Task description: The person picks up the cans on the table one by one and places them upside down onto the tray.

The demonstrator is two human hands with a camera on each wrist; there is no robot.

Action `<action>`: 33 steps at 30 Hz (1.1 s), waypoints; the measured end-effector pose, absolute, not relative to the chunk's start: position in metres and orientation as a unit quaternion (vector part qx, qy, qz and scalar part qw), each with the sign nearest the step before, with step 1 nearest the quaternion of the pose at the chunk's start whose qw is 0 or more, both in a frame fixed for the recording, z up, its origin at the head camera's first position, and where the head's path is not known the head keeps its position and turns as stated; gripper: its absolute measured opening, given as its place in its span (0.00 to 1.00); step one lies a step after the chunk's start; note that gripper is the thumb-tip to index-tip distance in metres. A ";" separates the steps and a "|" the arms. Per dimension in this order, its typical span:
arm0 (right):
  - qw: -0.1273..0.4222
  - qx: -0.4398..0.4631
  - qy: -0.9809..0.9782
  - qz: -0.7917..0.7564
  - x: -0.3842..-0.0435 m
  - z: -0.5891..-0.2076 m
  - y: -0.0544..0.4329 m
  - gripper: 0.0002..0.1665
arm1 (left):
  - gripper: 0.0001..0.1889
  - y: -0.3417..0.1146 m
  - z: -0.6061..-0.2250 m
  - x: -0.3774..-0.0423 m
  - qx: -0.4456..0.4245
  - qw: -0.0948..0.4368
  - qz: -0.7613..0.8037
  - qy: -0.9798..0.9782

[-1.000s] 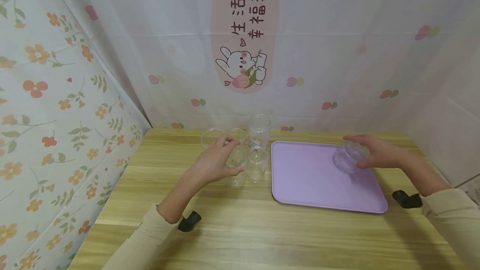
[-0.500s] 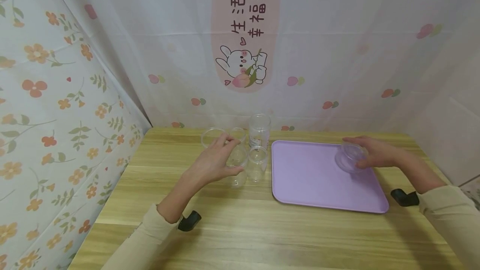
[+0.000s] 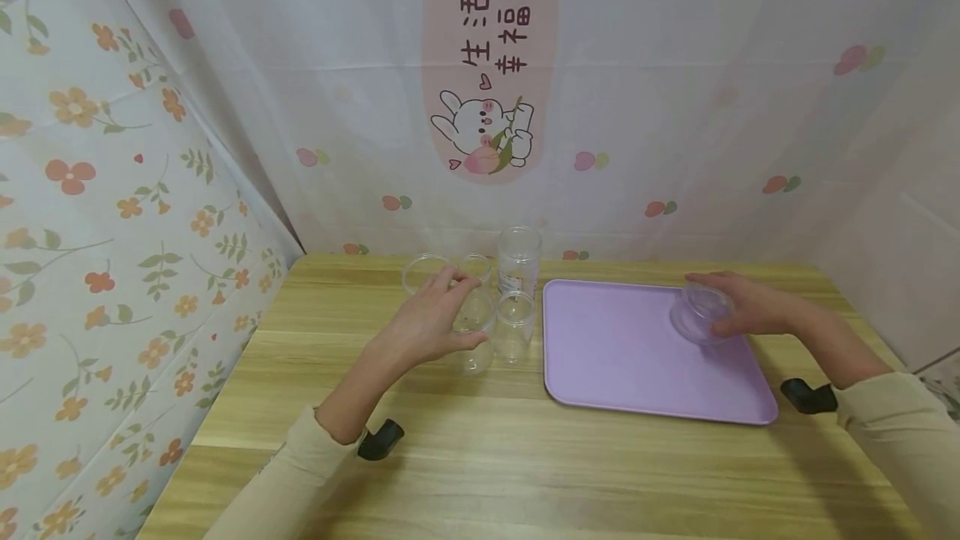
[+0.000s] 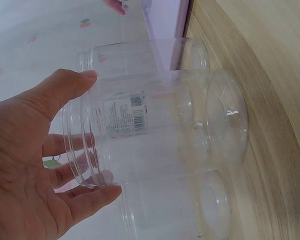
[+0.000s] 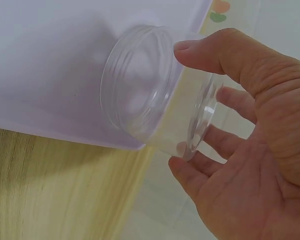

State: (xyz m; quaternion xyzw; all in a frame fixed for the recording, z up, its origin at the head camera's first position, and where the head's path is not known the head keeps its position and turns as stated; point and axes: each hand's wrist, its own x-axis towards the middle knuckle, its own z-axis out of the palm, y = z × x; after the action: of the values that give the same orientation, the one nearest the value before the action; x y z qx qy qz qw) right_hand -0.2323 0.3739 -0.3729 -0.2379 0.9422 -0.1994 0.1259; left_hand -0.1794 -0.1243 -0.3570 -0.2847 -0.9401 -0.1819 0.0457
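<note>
The left hand (image 3: 423,319) is closed around the upper end of a clear plastic jar (image 4: 155,157), which stands upright on the wooden table (image 3: 480,465). The thumb lies on one side of the threaded rim and the fingers are curled at the other side, so this grip holds the jar at its mouth, and the body of the jar goes down below the hand to the table.

The right hand (image 3: 753,304) grasps another piece, a short transparent jar (image 5: 165,105), at the far right part of the purple tray (image 3: 622,357). Here the thumb and the fingers are placed near the base of the jar, and the threaded mouth is turned away from the palm, toward the tray. Whether the mouth touches the tray, I cannot tell exactly.

Just to the right of the jar in the left grip is a small clear jar (image 3: 513,336), between it and the tray. Behind this one is a tall labelled jar (image 3: 519,261). Also on the far side, there are a narrow-mouthed jar (image 3: 476,270) and, more to the left, a wide-mouthed jar (image 3: 420,259), partly hidden by the left hand.
</note>
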 end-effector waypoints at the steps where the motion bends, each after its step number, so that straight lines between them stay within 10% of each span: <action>1: 0.125 -0.238 0.942 -0.201 -0.232 -0.373 0.374 0.50 | 0.38 -0.124 -0.357 -0.179 -0.285 0.045 -0.182 -0.940; 33: -0.034 -0.208 0.919 -0.333 -0.208 -0.369 0.393 0.42 | 0.37 -0.124 -0.359 -0.180 -0.283 0.046 -0.198 -0.937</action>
State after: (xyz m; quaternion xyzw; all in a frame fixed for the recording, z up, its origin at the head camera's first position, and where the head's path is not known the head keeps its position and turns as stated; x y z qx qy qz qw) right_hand -0.2081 0.3930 -0.3691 -0.2076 0.9193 -0.3326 -0.0335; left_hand -0.1797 -0.1243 -0.3587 -0.2835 -0.9372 -0.1980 0.0463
